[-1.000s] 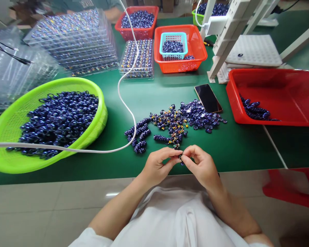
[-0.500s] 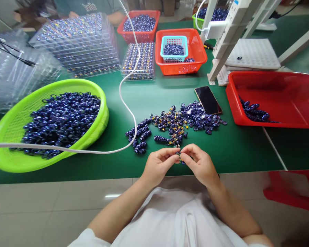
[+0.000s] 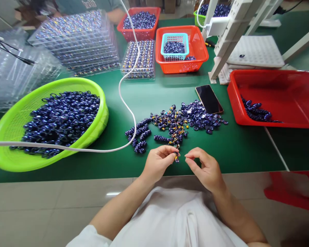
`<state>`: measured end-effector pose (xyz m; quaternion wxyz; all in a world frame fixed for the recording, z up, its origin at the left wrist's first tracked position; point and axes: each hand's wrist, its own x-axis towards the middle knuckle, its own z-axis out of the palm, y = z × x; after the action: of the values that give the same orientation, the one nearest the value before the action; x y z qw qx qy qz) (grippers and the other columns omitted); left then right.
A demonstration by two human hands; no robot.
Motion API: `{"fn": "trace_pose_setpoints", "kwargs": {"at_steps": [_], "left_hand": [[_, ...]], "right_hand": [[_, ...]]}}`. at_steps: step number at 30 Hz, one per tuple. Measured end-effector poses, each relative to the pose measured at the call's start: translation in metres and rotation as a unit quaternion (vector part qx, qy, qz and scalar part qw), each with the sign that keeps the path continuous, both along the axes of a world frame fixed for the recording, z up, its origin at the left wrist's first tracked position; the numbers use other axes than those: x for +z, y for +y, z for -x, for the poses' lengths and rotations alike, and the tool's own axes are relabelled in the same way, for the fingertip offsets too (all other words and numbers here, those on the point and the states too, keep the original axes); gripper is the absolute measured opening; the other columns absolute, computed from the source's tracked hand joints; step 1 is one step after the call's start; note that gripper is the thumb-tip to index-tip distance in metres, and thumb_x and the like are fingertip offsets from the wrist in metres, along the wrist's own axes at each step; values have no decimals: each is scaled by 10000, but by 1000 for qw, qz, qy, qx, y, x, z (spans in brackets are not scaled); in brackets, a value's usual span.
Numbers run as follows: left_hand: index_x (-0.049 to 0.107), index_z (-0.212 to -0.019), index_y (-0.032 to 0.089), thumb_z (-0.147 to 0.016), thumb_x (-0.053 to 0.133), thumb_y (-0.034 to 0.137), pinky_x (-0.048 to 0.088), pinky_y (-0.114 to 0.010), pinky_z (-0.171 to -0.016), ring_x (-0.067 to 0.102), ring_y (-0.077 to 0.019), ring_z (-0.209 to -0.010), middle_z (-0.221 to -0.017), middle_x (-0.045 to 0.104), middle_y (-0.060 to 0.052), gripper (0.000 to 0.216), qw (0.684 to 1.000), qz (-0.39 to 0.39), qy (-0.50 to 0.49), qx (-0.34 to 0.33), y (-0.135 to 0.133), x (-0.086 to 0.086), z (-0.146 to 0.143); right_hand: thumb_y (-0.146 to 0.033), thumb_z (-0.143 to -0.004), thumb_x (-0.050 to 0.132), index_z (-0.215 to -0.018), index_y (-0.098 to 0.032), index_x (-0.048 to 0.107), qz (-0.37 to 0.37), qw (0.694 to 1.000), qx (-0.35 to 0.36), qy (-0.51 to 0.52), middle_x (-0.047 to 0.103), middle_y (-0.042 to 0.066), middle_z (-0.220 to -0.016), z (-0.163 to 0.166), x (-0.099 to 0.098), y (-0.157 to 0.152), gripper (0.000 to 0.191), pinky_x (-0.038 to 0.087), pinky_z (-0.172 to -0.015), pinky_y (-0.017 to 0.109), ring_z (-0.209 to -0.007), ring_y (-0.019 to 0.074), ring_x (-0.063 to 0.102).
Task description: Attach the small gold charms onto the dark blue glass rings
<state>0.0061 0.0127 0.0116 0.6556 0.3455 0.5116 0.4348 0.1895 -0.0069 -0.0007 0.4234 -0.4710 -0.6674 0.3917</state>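
Observation:
My left hand [image 3: 159,161] pinches a small dark blue ring-shaped piece with a yellow bit [image 3: 176,157] between thumb and forefinger, just over the table's near edge. To its right, apart from it, my right hand [image 3: 204,168] has thumb and forefinger tips brought together; anything between them is too small to make out. Beyond the hands lies a loose pile of dark rings with yellow bits [image 3: 173,125]. Touching it on the right is a heap of shiny dark blue domed caps [image 3: 195,116]. Stacked dark rings [image 3: 141,133] lie in short rows on the left.
A green basket [image 3: 104,113] of dark rings stands left, crossed by a white cable [image 3: 121,92]. A phone [image 3: 208,98] lies beside the caps. Red tray [image 3: 285,121] at right; orange basket [image 3: 181,68] and filled clear trays [image 3: 79,51] stand behind. Another person [image 3: 90,5] is across the table.
My right hand has drawn away to the right from the piece that both hands were touching. My left hand still holds it, and its yellow bit now shows.

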Motion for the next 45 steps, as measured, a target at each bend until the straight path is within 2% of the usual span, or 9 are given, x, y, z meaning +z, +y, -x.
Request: {"fn": "trace_pose_setpoints", "kwargs": {"at_steps": [7, 11, 17, 22, 26, 31, 35, 38, 45], "left_hand": [[740, -730, 141, -625, 739, 147, 456, -202, -536, 549, -82, -536, -635, 691, 5, 105, 1000, 5, 10, -4, 0, 2, -3], [753, -763, 134, -651, 766, 197, 474, -212, -530, 561, -91, -529, -649, 704, -10, 129, 1000, 8, 23, -11, -1, 2, -4], [781, -933, 128, -732, 776, 268, 588, -286, -682, 689, -162, -687, -834, 783, -79, 245, 999, 5, 7, -48, -4, 7, -3], [787, -1005, 173, -773, 756, 249, 601, -325, -782, 723, -211, -836, -980, 783, -91, 245, 991, -91, 80, -56, -12, -1, -3], [799, -974, 200, -779, 759, 255, 581, -317, -810, 718, -223, -890, -988, 779, -90, 207, 980, -148, 130, -39, -15, -9, -5], [789, -915, 172, -785, 748, 269, 563, -283, -720, 700, -191, -780, -864, 772, -73, 167, 991, -93, 86, -51, -12, -4, -3], [764, -863, 141, -758, 766, 313, 499, -240, -587, 616, -134, -617, -709, 724, -46, 201, 997, -33, 17, -64, -6, -1, 1], [761, -846, 129, -718, 793, 319, 448, -228, -545, 549, -103, -557, -673, 696, -36, 231, 998, 0, -16, -56, -2, -3, 4], [767, -817, 128, -667, 814, 275, 427, -233, -541, 537, -97, -549, -678, 695, -38, 216, 993, 64, -74, -67, 0, -1, 2]], "right_hand": [[-108, -873, 621, -1063, -273, 642, -159, 983, 46, -83, 661, 37, -913, 10, 3, 5, 252, 519, -738, 312, -825, 172, 639], [-111, -885, 585, -1016, -255, 621, -184, 973, 28, -134, 653, 47, -881, 13, -1, 5, 198, 506, -726, 340, -818, 189, 628], [-145, -912, 560, -929, -240, 585, -87, 994, -3, -71, 625, 33, -851, 11, 4, 3, 99, 494, -718, 324, -793, 177, 606], [-253, -917, 601, -825, -228, 595, 59, 998, -29, 2, 605, 7, -787, 8, 5, 6, 96, 483, -692, 280, -739, 156, 576], [-329, -886, 652, -835, -215, 604, 141, 989, -26, 47, 609, 0, -765, 7, 1, 9, 133, 489, -679, 261, -714, 150, 574], [-343, -894, 648, -865, -216, 618, 181, 980, 10, 83, 612, -3, -779, 5, 0, 9, 133, 491, -679, 256, -720, 146, 586], [-287, -935, 592, -959, -244, 658, 104, 992, 42, 59, 623, 12, -843, 0, 2, 7, 82, 497, -703, 272, -764, 151, 598], [-185, -949, 529, -1110, -298, 675, -22, 995, 99, 7, 609, 24, -896, -5, 4, 6, 245, 506, -710, 280, -805, 152, 606], [-119, -908, 579, -1097, -331, 698, -253, 943, 116, -185, 654, 36, -934, -10, 3, 6, 308, 489, -722, 313, -817, 156, 611]]}}
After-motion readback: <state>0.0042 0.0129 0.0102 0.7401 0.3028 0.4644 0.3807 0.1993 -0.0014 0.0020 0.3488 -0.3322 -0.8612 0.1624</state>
